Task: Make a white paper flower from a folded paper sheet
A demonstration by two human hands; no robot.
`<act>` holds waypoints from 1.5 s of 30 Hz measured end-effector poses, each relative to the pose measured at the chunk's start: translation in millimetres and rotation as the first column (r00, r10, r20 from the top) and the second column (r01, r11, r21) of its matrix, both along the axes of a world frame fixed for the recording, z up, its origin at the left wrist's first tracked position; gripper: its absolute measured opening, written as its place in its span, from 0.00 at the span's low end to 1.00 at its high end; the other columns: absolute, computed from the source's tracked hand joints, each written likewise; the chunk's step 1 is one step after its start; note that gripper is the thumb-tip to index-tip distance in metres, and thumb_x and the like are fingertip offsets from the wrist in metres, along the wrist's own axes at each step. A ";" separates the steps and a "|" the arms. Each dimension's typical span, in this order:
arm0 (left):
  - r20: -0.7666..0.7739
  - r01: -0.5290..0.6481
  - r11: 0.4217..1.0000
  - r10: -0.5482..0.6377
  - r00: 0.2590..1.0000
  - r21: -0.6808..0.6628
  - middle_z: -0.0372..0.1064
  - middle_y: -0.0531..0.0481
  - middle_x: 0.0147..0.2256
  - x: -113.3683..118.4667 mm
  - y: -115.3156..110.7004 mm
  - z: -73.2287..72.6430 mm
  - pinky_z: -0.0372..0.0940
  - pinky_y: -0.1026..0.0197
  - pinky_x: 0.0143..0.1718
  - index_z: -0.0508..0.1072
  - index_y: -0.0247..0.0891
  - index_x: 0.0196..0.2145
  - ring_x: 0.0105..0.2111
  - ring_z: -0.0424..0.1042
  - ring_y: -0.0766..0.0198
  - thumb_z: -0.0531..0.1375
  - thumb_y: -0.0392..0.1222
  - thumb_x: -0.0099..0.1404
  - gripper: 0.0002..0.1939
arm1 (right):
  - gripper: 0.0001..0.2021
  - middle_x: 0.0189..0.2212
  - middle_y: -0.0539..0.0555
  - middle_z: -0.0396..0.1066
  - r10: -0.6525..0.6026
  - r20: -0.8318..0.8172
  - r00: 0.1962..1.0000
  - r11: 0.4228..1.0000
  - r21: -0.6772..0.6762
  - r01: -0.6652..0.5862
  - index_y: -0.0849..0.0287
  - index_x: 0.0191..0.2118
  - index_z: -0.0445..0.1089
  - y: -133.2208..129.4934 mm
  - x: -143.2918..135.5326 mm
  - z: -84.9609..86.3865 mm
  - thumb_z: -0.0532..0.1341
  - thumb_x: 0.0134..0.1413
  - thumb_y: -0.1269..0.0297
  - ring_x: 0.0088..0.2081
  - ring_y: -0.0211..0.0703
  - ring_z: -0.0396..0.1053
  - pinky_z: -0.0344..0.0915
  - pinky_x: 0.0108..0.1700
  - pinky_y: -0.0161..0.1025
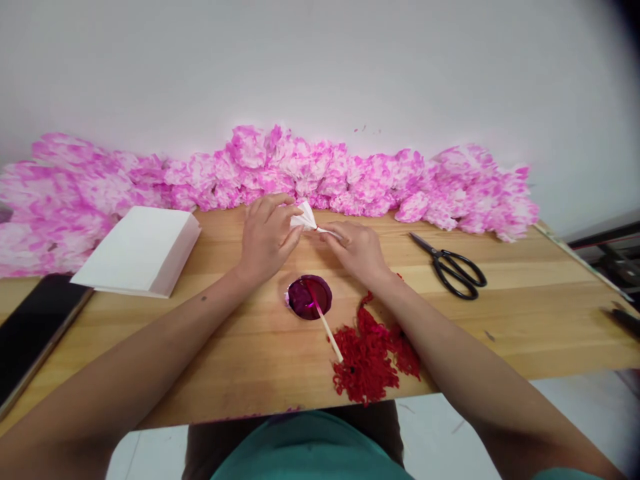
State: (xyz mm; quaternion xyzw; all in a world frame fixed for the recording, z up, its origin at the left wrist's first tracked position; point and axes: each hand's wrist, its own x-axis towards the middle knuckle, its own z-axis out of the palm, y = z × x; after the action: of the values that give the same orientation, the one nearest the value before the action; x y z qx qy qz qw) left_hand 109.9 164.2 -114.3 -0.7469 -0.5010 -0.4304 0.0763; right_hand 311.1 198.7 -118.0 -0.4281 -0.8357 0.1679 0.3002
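Note:
A piece of white folded paper (306,217), gathered narrow at its middle by what looks like a bit of red yarn, is held between both hands above the wooden table. My left hand (267,233) pinches its fanned left part between thumb and fingers. On the other side, my right hand (357,250) closes around the narrow right end. Just below the hands stands a small dish of purple-red dye (300,298), with a light wooden stick (329,330) leaning out of it. A tangle of red yarn (367,363) lies beneath my right forearm.
Black-handled scissors (453,267) lie at right. A stack of white paper (145,247) sits at left beside a dark phone (37,327). Many pink and white paper flowers (320,167) line the table's back edge along the wall. Bare wooden tabletop (240,360) shows in front.

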 end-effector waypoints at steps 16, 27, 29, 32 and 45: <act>-0.212 0.076 0.997 -0.081 0.974 -0.034 0.76 0.53 0.33 -2.2 1.4 -2.2 0.48 0.40 0.62 0.75 0.44 0.33 0.39 0.71 0.58 0.54 0.44 0.71 0.12 | 0.18 0.38 0.52 0.78 0.052 -0.200 0.978 0.964 -0.246 -0.101 0.55 0.44 0.78 -5.7 -2.3 9.5 0.55 0.62 0.52 0.38 0.45 0.71 0.63 0.41 0.40; -0.191 0.141 0.987 -0.153 0.970 -0.077 0.74 0.54 0.39 -3.6 -0.2 -2.8 0.49 0.42 0.61 0.72 0.49 0.38 0.45 0.69 0.56 0.54 0.41 0.69 0.07 | 0.16 0.23 0.48 0.69 -0.088 -0.462 0.882 0.724 -0.638 -0.262 0.59 0.29 0.74 -3.8 -6.3 9.9 0.66 0.47 0.49 0.24 0.33 0.60 0.57 0.30 0.34; -0.215 0.116 0.993 -0.111 0.970 0.011 0.74 0.52 0.43 -2.3 -0.4 -1.9 0.51 0.42 0.59 0.72 0.48 0.40 0.47 0.69 0.56 0.56 0.40 0.68 0.06 | 0.15 0.22 0.46 0.67 -0.089 -0.455 0.886 0.763 -0.603 -0.233 0.59 0.29 0.73 -4.4 -7.0 10.8 0.66 0.47 0.50 0.24 0.33 0.59 0.55 0.29 0.34; -0.185 0.092 0.984 -0.062 0.981 0.154 0.72 0.48 0.44 0.6 -0.9 0.4 0.57 0.46 0.52 0.72 0.43 0.39 0.47 0.68 0.55 0.59 0.39 0.65 0.04 | 0.15 0.21 0.46 0.65 -0.114 -0.454 0.884 0.807 -0.561 -0.185 0.59 0.29 0.71 -5.1 -8.6 11.0 0.65 0.48 0.51 0.24 0.33 0.59 0.54 0.28 0.34; -0.124 0.098 0.995 -0.094 0.988 0.027 0.71 0.48 0.40 4.5 1.0 -2.9 0.55 0.50 0.47 0.75 0.40 0.32 0.43 0.66 0.56 0.58 0.42 0.67 0.08 | 0.12 0.22 0.46 0.67 -0.088 -0.478 0.874 0.833 -0.516 -0.198 0.59 0.30 0.71 -8.2 -14.2 4.8 0.64 0.49 0.54 0.24 0.33 0.59 0.55 0.28 0.34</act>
State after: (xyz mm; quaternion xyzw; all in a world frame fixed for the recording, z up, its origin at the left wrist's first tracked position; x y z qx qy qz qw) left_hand 114.5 165.2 -117.2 -0.7939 -0.4518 -0.3950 0.0984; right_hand 296.9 190.6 -113.2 -0.4150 -0.6622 0.5109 0.3582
